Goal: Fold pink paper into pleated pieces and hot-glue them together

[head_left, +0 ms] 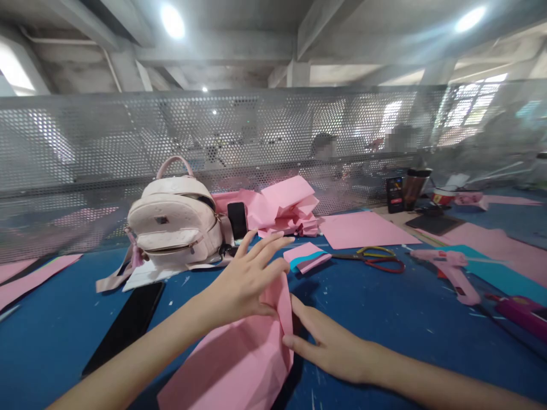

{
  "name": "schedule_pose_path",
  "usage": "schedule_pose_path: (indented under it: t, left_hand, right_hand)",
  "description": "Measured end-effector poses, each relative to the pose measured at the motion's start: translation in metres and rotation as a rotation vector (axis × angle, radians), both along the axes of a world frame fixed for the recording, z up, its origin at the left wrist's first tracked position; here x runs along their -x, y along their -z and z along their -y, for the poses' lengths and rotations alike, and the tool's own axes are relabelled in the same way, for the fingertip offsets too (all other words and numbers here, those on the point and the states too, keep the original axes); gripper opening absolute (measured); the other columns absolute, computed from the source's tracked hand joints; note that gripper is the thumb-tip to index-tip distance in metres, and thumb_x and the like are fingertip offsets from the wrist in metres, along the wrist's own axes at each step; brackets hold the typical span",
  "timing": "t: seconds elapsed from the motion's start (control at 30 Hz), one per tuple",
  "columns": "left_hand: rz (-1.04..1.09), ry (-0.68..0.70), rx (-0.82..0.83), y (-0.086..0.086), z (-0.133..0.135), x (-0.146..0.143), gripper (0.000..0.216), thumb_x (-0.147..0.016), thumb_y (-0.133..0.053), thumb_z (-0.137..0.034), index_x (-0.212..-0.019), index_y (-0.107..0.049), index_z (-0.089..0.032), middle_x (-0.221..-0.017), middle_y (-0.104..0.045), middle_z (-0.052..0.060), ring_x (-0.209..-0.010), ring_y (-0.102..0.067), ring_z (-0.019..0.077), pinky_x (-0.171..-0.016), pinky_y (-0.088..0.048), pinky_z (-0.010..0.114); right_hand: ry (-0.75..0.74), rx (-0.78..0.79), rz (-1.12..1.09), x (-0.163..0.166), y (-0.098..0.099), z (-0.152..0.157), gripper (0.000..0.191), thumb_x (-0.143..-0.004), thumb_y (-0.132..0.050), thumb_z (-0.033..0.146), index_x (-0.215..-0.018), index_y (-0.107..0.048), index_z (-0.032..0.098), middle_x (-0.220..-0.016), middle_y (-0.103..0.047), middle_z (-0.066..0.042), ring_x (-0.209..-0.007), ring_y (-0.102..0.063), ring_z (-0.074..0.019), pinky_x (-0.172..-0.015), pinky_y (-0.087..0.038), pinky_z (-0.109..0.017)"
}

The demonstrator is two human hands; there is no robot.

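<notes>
Head view, left hand [248,279] open with fingers spread, pressing on pink paper [239,353], right hand [331,347] open and flat beside its edge, paper on blue desk [384,319], backpack [175,222] behind.

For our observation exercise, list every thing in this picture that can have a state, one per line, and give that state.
Left hand: open, fingers spread, on the pink paper.
Right hand: open, flat, at the paper's edge.
Pink paper: creased, partly folded.
Backpack: upright, top zip open.
Scissors: lying flat, seemingly closed.
Glue gun: lying on its side.
Phone: flat, screen dark.
Pink paper pile: crumpled.
</notes>
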State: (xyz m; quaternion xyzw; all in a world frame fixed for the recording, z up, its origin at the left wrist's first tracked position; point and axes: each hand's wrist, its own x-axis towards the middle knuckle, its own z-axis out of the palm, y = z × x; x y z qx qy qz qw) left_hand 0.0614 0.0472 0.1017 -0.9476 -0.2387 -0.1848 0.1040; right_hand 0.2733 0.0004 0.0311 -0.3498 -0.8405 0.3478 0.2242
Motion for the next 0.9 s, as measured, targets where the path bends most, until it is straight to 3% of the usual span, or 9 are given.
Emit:
schedule_pose_path:
  t: [0.13,0.23,0.4,0.47,0.57,0.63,0.7,0.8,0.9]
  left_hand:
    - [0.095,0.025,0.18,-0.002,-0.008,-0.002,0.082,-0.065,-0.083,-0.052,-0.13,-0.042,-0.023,-0.134,-0.057,0.012,-0.132,-0.046,0.0284,-0.119,0.001,0.053]
    - [0.142,0.004,0.361,0.007,-0.014,0.0,0.101,-0.065,-0.084,-0.046,-0.146,-0.026,-0.028,-0.137,-0.056,0.01,-0.129,-0.05,0.0295,-0.118,-0.004,0.055]
    - [0.191,-0.15,0.505,0.033,-0.014,0.005,0.106,-0.058,-0.087,-0.042,-0.147,-0.031,-0.03,-0.135,-0.056,0.01,-0.113,-0.057,0.0336,-0.101,-0.039,0.05]
    - [0.205,-0.178,0.506,0.045,-0.009,0.006,0.108,-0.058,-0.087,-0.041,-0.148,-0.029,-0.028,-0.133,-0.055,0.011,-0.112,-0.056,0.0335,-0.095,-0.044,0.048]
    - [0.23,-0.191,0.486,0.062,0.005,0.007,0.11,-0.059,-0.088,-0.034,-0.149,-0.025,-0.028,-0.142,-0.043,0.013,-0.128,-0.042,0.0348,-0.104,-0.038,0.051]
    - [0.246,-0.171,0.437,0.072,0.014,0.006,0.101,-0.062,-0.086,-0.029,-0.146,-0.03,-0.028,-0.149,-0.033,0.013,-0.136,-0.033,0.0337,-0.11,-0.031,0.052]
    - [0.253,-0.132,0.358,0.081,0.023,0.006,0.08,-0.068,-0.082,-0.023,-0.136,-0.04,-0.025,-0.148,-0.035,0.012,-0.135,-0.034,0.0317,-0.111,-0.029,0.05]
    - [0.215,-0.08,0.314,0.091,0.03,0.005,0.046,-0.078,-0.071,-0.014,-0.119,-0.051,-0.02,-0.136,-0.05,0.011,-0.123,-0.046,0.0275,-0.106,-0.036,0.046]
    - [0.16,-0.04,0.359,0.097,0.032,0.007,0.032,-0.084,-0.063,-0.011,-0.113,-0.055,-0.022,-0.126,-0.06,0.006,-0.114,-0.056,0.0224,-0.097,-0.045,0.037]
  right_hand:
    - [0.04,0.1,-0.091,-0.001,-0.001,-0.004,0.063,-0.099,-0.041,0.051,-0.15,-0.029,0.017,-0.144,-0.047,-0.016,-0.124,-0.052,-0.027,-0.109,-0.038,-0.045]
    - [0.058,0.163,-0.191,-0.001,0.0,-0.01,0.056,-0.099,-0.04,0.051,-0.146,-0.038,0.02,-0.146,-0.047,-0.013,-0.128,-0.049,-0.0267,-0.11,-0.036,-0.044]
    - [-0.046,0.267,-0.363,0.001,0.005,-0.021,0.041,-0.098,-0.046,0.041,-0.13,-0.056,0.018,-0.13,-0.06,-0.01,-0.118,-0.056,-0.0249,-0.106,-0.04,-0.043]
    - [-0.061,0.278,-0.284,0.002,0.006,-0.023,0.034,-0.097,-0.047,0.036,-0.122,-0.06,0.016,-0.119,-0.065,-0.008,-0.11,-0.059,-0.0239,-0.098,-0.045,-0.04]
    - [-0.024,0.193,-0.027,0.002,0.008,-0.025,0.026,-0.096,-0.044,0.03,-0.108,-0.062,0.015,-0.093,-0.068,-0.003,-0.084,-0.062,-0.0183,-0.072,-0.05,-0.028]
    - [0.022,0.126,0.093,0.002,0.011,-0.026,0.021,-0.094,-0.046,0.027,-0.096,-0.063,0.015,-0.076,-0.063,0.0,-0.066,-0.057,-0.0148,-0.058,-0.042,-0.023]
    - [0.068,0.066,0.14,0.003,0.015,-0.027,0.014,-0.089,-0.052,0.026,-0.087,-0.062,0.015,-0.072,-0.061,0.0,-0.064,-0.053,-0.0147,-0.057,-0.037,-0.024]
    - [0.119,-0.021,0.184,0.003,0.02,-0.029,0.012,-0.082,-0.062,0.024,-0.091,-0.061,0.017,-0.085,-0.063,-0.003,-0.075,-0.055,-0.0183,-0.067,-0.038,-0.028]
    - [0.13,-0.054,0.182,0.003,0.021,-0.03,0.032,-0.08,-0.067,0.026,-0.11,-0.057,0.02,-0.103,-0.062,-0.004,-0.087,-0.056,-0.0195,-0.074,-0.042,-0.029]
